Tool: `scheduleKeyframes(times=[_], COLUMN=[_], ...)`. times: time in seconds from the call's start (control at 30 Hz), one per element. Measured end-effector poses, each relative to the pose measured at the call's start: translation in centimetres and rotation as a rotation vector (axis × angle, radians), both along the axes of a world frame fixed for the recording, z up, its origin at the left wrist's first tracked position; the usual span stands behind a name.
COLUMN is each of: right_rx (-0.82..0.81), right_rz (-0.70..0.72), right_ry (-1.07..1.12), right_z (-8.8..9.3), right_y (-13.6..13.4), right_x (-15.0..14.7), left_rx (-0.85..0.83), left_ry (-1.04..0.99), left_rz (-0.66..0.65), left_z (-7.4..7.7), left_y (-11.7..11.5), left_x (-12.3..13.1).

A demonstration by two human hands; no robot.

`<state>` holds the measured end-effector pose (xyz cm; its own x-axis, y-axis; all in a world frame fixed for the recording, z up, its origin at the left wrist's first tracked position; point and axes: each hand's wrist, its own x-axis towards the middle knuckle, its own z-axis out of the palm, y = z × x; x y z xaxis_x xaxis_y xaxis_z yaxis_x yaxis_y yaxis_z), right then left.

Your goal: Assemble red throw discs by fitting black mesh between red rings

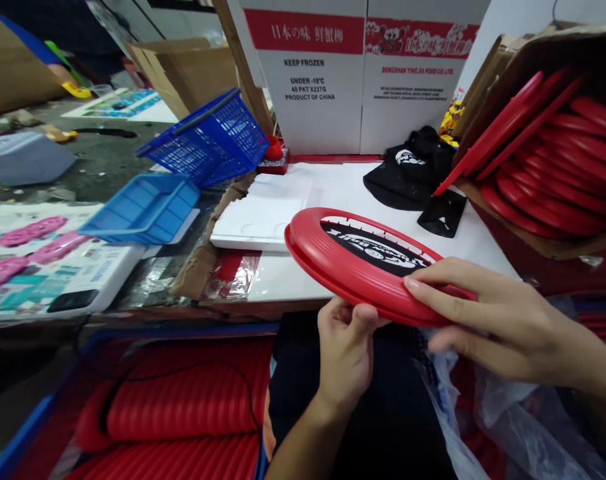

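A red frisbee (353,267) is held tilted above the front of the table. Its broad ring surrounds a black cloth centre with white print, and a gap shows between the cloth and the ring's far side. My left hand (347,347) grips the near lower rim, thumb in front. At the right end of the ring, my right hand (487,317) has its fingers over the top and its thumb below. Behind the frisbee lie black printed cloth pieces (407,167), heaped on the white work surface (343,183).
A cardboard box (597,247) of stacked red rings leans in at right. Below the table edge, a blue crate (37,427) holds rows of red rings. A light-blue tray (147,207) and a blue basket (217,140) stand left; a white carton (323,120) stands behind.
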<state>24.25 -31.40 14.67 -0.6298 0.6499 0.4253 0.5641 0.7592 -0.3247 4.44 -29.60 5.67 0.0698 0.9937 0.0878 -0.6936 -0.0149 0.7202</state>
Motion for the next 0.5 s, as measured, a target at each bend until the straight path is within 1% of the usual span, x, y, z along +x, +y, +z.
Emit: scheduleKeyframes(times=[0.07, 0.17, 0.27, 0.37, 0.5], right_rx=[0.058, 0.203, 0.28, 0.266, 0.216], right_rz=[-0.022, -0.112, -0.152, -0.139, -0.132], right_ry=[-0.025, -0.058, -0.016, 0.042, 0.103], right_z=[-1.0, -2.5, -3.7, -4.0, -3.3], right_y=[-0.3, -0.8, -1.1, -1.2, -1.3], right_x=[-0.3, -1.0, -1.5, -1.7, -1.3], left_rx=[-0.023, -0.04, -0.027, -0.006, 0.008], left_ry=[0.01, 0.014, 0.003, 0.012, 0.01], left_rz=[-0.005, -0.007, -0.056, -0.105, -0.074], left_z=[-0.1, -0.3, -0.3, 0.0, 0.4], left_y=[-0.1, -0.4, -0.7, -0.8, -0.9], left_x=[-0.2, -0.4, -0.4, -0.3, -0.2])
